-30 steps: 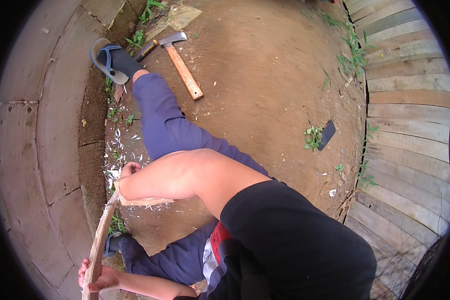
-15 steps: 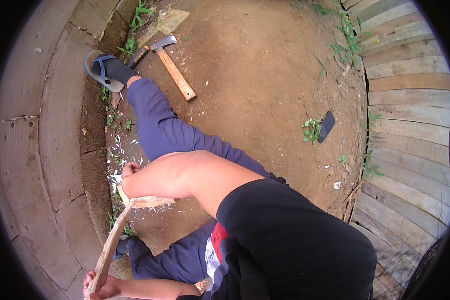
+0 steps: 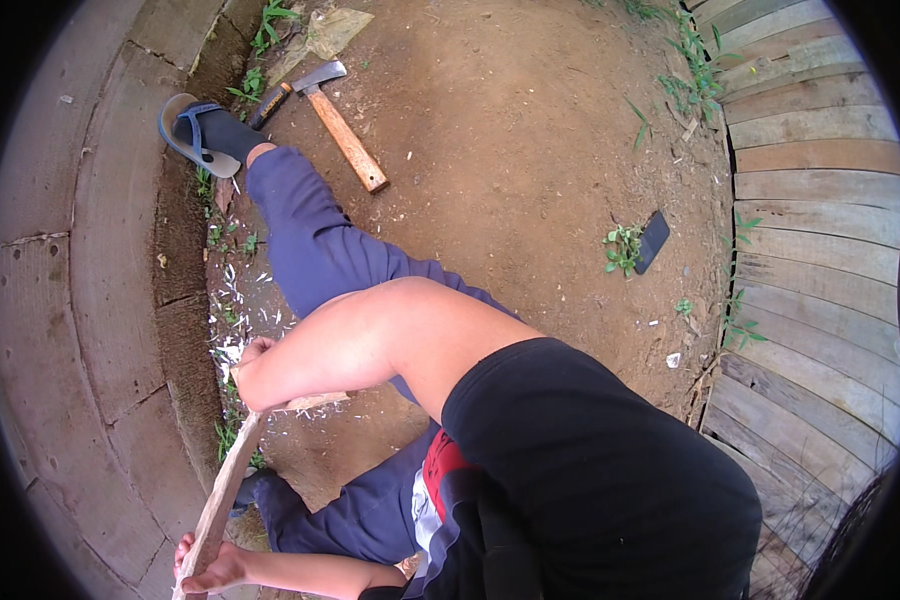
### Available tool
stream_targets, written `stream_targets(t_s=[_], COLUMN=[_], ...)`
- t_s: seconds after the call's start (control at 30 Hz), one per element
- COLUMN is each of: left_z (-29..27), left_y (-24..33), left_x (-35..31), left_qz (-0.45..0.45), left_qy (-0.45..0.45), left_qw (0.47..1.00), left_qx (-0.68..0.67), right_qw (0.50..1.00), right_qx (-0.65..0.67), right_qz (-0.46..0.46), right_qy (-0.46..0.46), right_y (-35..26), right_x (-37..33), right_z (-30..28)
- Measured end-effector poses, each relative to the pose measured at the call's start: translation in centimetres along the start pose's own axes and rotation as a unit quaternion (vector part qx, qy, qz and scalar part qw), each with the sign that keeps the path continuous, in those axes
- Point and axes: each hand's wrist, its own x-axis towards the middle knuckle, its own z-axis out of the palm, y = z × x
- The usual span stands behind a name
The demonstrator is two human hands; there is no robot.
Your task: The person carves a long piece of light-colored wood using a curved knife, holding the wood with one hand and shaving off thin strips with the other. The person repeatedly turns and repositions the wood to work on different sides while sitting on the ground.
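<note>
My left hand [image 3: 218, 568], at the lower left, is closed around the lower part of a long pale wooden stick [image 3: 227, 490]. The stick slants up to my right wrist, where my forearm covers its far end. My right hand [image 3: 254, 352] reaches across from the right with curled fingers. The wrist and forearm hide most of it, so what it grips does not show. Under that forearm lies another piece of pale wood [image 3: 315, 402], only partly visible. White wood shavings [image 3: 235, 310] are scattered on the ground around my right hand.
A hatchet [image 3: 345, 135] with a wooden handle lies on the dirt beyond my leg, beside a black-and-orange tool handle [image 3: 270, 105]. A dark phone-like slab [image 3: 652, 242] rests by a small plant. Concrete edging [image 3: 120, 250] runs along the left, a plank wall [image 3: 820, 215] along the right.
My right hand and forearm have come slightly nearer, down along the stick, covering more of the other wood piece. My left hand keeps its hold. The view has shifted a little.
</note>
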Motion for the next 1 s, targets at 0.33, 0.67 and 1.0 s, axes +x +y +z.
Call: stream_targets(t_s=[0.33,0.67,1.0], left_z=[2.6,6.2,9.3], left_y=[-0.6,-0.2,-0.4], left_x=[-0.7,-1.5,-6.1], left_qz=[0.016,0.004,-0.010], left_qy=[0.072,0.111,-0.058], left_qw=[0.997,0.990,0.998], left_qx=[0.031,0.085,0.018], right_qw=[0.992,0.973,0.972], right_qx=[-0.104,-0.013,-0.045], right_qz=[0.042,0.007,0.042], right_qy=[0.063,0.229,0.228], right_y=[3.6,0.8,-5.7], right_x=[-0.3,-7.3,-3.8], right_z=[0.7,7.9,13.5])
